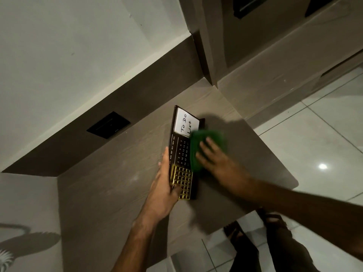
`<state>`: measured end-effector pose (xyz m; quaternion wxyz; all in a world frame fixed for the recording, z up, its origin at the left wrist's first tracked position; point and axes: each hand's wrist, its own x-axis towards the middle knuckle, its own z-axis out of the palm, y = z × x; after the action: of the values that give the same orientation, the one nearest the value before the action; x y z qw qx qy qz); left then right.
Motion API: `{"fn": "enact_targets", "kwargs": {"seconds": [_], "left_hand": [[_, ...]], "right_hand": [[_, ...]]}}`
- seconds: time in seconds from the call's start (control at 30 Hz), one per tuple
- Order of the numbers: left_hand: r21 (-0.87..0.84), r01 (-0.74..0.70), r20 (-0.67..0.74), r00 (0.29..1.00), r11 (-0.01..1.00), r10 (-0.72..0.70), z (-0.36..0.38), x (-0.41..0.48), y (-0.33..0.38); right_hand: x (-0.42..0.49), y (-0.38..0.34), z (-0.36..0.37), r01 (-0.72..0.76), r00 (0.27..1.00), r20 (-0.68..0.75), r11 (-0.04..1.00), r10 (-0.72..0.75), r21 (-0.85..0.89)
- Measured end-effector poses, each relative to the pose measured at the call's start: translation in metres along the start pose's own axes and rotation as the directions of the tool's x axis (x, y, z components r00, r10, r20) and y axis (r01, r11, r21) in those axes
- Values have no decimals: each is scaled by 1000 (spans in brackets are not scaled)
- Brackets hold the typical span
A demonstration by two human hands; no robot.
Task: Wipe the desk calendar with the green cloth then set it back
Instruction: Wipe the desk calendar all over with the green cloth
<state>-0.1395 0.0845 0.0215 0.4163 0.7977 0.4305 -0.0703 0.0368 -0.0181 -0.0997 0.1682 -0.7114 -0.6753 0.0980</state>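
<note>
My left hand grips the desk calendar by its near end, tilted above the desk. My right hand, fingers flat, presses the green cloth, blurred, probably against its face.

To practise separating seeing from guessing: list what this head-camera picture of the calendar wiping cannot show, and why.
Head view: the right date columns of the desk calendar lie under the green cloth.
Head view: early month labels are covered by the gripping left hand and gold grid.
Head view: the right hand on the cloth is motion-blurred, fingertips unclear.
Head view: a pale object, bottom-left, is cut by the frame edge.
</note>
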Motion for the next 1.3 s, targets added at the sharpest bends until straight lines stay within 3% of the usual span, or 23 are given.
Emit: {"fn": "enact_targets", "kwargs": {"seconds": [0.1,0.2,0.33,0.57,0.67,0.87,1.07,1.13,1.3], "left_hand": [[-3,13,1,1000,1000,-13,-1,0,1],[-1,7,5,1000,1000,-7,-1,0,1],[-9,11,-3,1000,1000,-11,-1,1,1],[-10,14,-3,1000,1000,-14,-1,0,3],[-10,15,-1,1000,1000,-15,-2,-2,4],[-27,9,23,1000,1000,-8,-1,-2,5],[-7,-1,7,1000,1000,1,0,-3,4],[-10,2,-1,1000,1000,-2,0,-2,4],[-22,12,-1,1000,1000,-12,1,-3,4]], "right_hand": [[53,37,-29,-265,963,-59,962,262,-62],[76,37,-33,-364,930,-69,930,361,-46],[42,5,-10,-324,946,16,946,323,15],[-37,-50,27,-22,989,146,998,13,58],[-23,-27,18,59,996,58,997,-62,40],[68,47,-24,-256,965,-79,962,249,-92],[72,34,-26,-358,932,-71,932,355,-49],[49,18,-16,-301,952,-69,952,297,-49],[-32,-38,15,109,994,-11,994,-109,23]]}}
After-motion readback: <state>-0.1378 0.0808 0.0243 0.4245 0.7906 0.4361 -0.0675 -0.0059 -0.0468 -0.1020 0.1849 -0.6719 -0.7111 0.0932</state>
